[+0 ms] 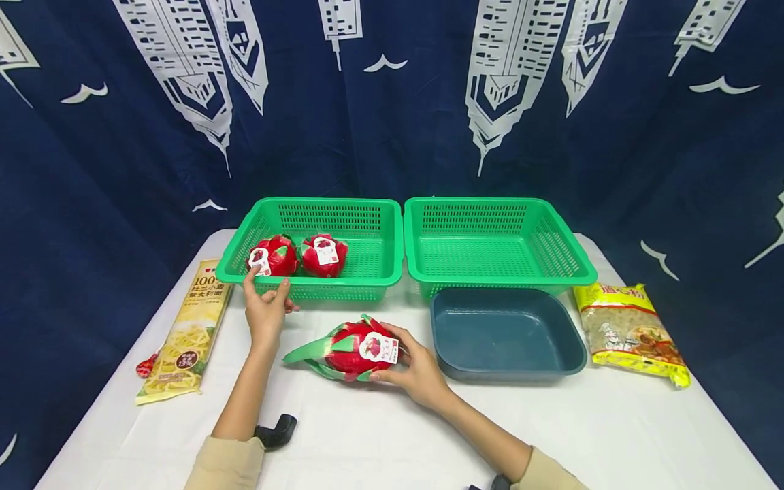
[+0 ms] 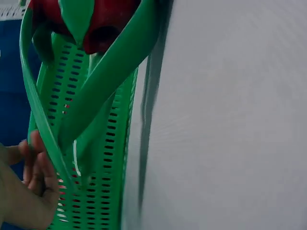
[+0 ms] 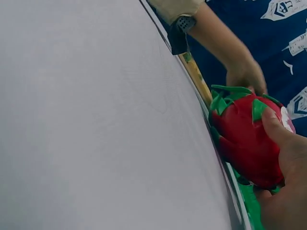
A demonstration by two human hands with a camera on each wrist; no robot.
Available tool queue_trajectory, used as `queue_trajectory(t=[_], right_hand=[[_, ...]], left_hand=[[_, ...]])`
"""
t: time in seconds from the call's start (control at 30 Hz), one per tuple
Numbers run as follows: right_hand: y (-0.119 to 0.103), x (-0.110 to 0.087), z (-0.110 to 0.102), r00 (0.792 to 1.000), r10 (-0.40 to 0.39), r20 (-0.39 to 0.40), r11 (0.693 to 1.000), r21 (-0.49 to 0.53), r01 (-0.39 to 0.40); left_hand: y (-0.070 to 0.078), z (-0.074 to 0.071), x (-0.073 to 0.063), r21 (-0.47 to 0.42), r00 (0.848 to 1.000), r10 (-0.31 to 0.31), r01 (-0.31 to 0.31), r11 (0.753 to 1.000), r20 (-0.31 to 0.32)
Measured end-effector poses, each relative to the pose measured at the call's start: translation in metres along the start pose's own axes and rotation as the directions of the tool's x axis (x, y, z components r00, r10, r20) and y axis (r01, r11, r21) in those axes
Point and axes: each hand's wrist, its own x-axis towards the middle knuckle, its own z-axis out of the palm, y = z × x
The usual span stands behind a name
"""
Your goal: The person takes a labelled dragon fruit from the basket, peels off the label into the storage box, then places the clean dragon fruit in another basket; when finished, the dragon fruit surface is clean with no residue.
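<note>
A red dragon fruit (image 1: pixel 349 355) with long green leaves is gripped by my right hand (image 1: pixel 422 374), thumb on the near side and fingers on the far side. Its leaves point left, and a white label faces up near my fingers. In the left wrist view its green leaves (image 2: pixel 108 91) cross in front of the basket. My left hand (image 1: pixel 265 313) is at the near rim of the left green basket (image 1: pixel 367 280), fingers loosely spread and holding nothing. Its fingertips overlap the labelled dragon fruit (image 1: pixel 278 257) inside; another dragon fruit (image 1: pixel 327 262) lies beside that one.
Right of that basket stands a second green basket (image 1: pixel 465 248), with a dark blue tub (image 1: pixel 508 333) in front. A yellow pasta pack (image 1: pixel 190 327) and a red wrapped item (image 1: pixel 145 367) lie left. Another yellow-trimmed food bag (image 1: pixel 631 330) lies right. A dark curtain (image 1: pixel 392 136) hangs behind.
</note>
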Motion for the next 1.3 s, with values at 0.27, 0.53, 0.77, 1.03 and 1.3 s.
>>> queue_trajectory(t=[0.27,0.53,0.77,1.03,1.3], right_hand=[[0.009,0.017,0.007,0.998,0.052,-0.020,0.984,0.169,-0.048],[0.013,0.025,0.007,0.997,0.082,-0.005,0.957,0.279,-0.077],[0.000,0.021,0.014,0.939,-0.095,-0.331,0.985,0.107,0.138],[-0.003,0.020,0.022,0.881,0.058,-0.469,0.990,0.142,0.010],[0.001,0.029,0.029,0.851,0.346,-0.395,0.894,0.414,-0.170]], left_hand=[[0.022,0.000,-0.022,0.207,0.715,0.250,-0.486,0.849,0.653],[-0.003,0.018,-0.032,0.361,0.571,0.036,-0.567,0.741,0.820],[-0.013,0.023,-0.035,0.406,0.619,0.079,-0.600,0.690,0.782],[-0.018,0.014,-0.035,0.421,0.648,0.206,-0.670,0.611,0.733],[-0.018,0.012,-0.032,0.394,0.626,0.243,-0.698,0.597,0.741]])
